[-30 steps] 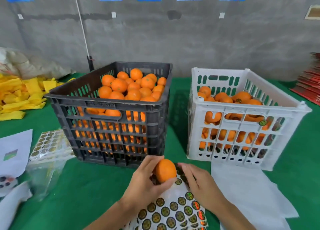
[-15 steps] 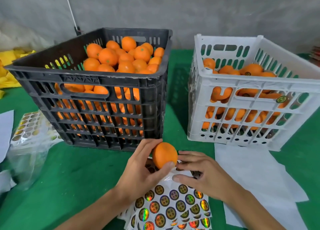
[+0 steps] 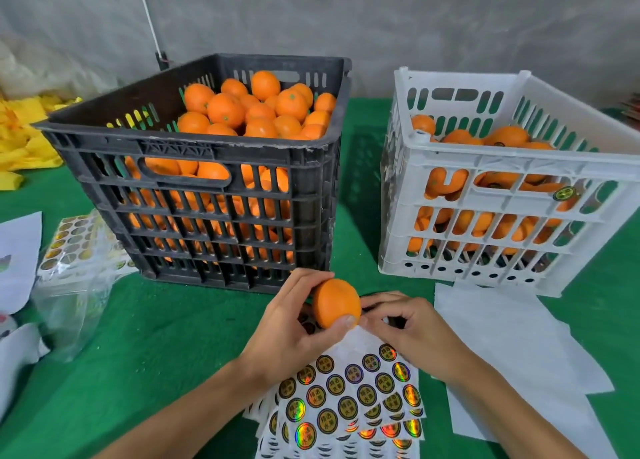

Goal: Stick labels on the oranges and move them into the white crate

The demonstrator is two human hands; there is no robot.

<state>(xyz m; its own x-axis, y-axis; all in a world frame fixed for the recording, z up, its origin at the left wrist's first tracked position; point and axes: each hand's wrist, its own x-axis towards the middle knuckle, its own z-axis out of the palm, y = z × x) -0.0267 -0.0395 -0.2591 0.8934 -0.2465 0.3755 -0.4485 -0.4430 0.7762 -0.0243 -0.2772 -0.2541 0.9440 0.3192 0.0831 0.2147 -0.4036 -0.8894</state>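
I am holding one orange [image 3: 336,303] in my left hand [image 3: 289,327], fingers curled over its far side and thumb pressing on its near side, just in front of the black crate [image 3: 194,153]. My right hand [image 3: 410,330] is sitting against the orange's right side, fingers curled and fingertips pinched together right at the fruit; I cannot tell whether a label is sitting between them, since the fingers are hiding that spot. Both hands are hovering over the far edge of the sticker sheets [image 3: 349,399], a fanned stack of round gold and holographic labels lying on the green table cover [image 3: 145,337] nearer to me than the black crate. The black crate itself is brimming with unlabeled oranges [image 3: 249,108], heaped above its rim. To the right of the black crate, with a strip of green cloth between them, the white crate [image 3: 512,167] is standing partly filled with oranges; a round label [image 3: 563,193] is showing through its front slats. In front of the white crate, white backing sheets [image 3: 512,347] are lying flat. To the left of the black crate, another sticker sheet [image 3: 74,240] is resting under clear plastic, and farther back yellow material [image 3: 20,140] is lying in a pile.
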